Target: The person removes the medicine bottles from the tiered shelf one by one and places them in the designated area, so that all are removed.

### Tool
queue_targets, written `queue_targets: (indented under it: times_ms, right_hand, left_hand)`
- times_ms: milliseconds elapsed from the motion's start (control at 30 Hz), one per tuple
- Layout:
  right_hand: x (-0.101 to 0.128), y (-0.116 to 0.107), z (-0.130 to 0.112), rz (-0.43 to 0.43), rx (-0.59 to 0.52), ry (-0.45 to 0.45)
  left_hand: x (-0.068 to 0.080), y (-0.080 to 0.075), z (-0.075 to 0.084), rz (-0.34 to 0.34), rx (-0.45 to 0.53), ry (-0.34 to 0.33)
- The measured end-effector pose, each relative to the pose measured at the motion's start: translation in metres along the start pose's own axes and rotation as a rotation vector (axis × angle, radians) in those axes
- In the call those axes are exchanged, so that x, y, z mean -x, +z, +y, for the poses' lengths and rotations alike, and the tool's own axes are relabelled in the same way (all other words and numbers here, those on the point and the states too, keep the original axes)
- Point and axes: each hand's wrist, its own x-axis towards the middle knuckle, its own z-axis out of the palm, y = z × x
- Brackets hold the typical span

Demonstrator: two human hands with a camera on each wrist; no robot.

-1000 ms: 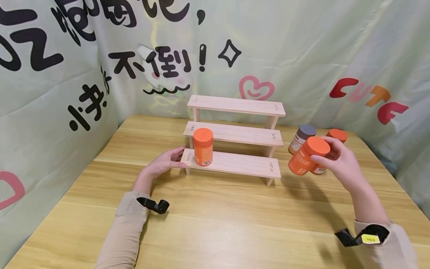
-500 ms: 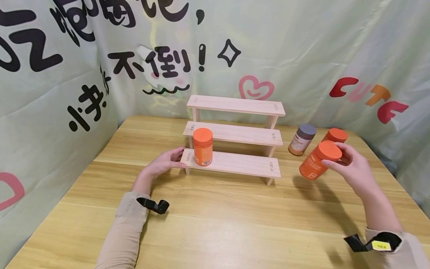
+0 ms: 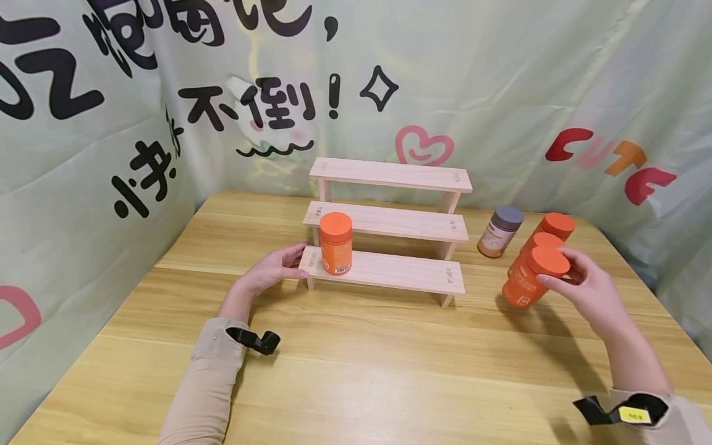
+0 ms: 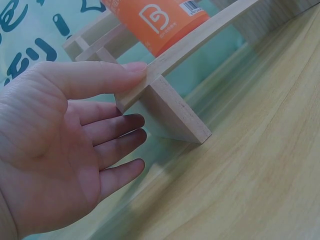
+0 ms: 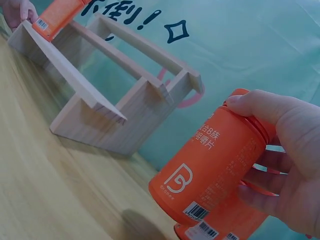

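Observation:
A light wooden three-step rack [image 3: 400, 269] stands on the table, with an orange bottle [image 3: 336, 247] upright at the left end of its lowest step. My left hand [image 3: 277, 264] pinches that step's left end; in the left wrist view the thumb [image 4: 107, 80] lies on top and the fingers are below. To the rack's right, my right hand [image 3: 595, 289] grips another orange bottle [image 3: 521, 287] near its lid. This bottle is tilted and casts a shadow on the table. In the right wrist view, a further orange bottle [image 5: 227, 217] appears behind it, partly hidden.
Two orange bottles, one near [image 3: 547, 240] and one farther back [image 3: 558, 224], are partly covered by the held one. Left of them stands a bottle with a grey-purple lid [image 3: 499, 233]. A printed cloth [image 3: 500, 80] hangs behind the table [image 3: 356, 364].
My right hand has carried its orange bottle rightward and toward me, away from the rack, uncovering the grey-lidded bottle. The left hand and rack stay put.

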Motion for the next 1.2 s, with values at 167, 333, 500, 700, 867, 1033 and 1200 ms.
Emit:
queue_targets:
  times_ms: [167,333,500,700,867,1033,1200]
  right_hand:
    - [0.0,0.002,0.004,-0.007,0.013,0.01]
    - [-0.001,0.003,0.008,-0.019,0.057,0.022]
    - [0.0,0.003,0.012,-0.022,0.085,0.027]
    - [0.0,0.003,0.014,-0.03,0.088,0.041]
    - [-0.001,0.004,0.015,-0.033,0.088,0.039]
    - [0.001,0.004,0.016,-0.038,0.098,0.042]
    - [0.001,0.005,0.018,-0.04,0.101,0.048]
  left_hand:
    - [-0.001,-0.001,-0.002,-0.009,0.017,0.005]
    - [-0.001,-0.001,-0.002,-0.006,0.014,-0.003]
    - [-0.001,-0.001,-0.002,-0.002,0.004,-0.005]
    - [-0.001,0.0,-0.001,0.002,-0.001,-0.006]
    - [-0.001,-0.002,-0.002,0.009,-0.008,0.002]
    - [-0.001,-0.001,-0.004,0.003,-0.008,0.009]
    - [0.0,0.0,-0.002,0.011,-0.008,0.007]
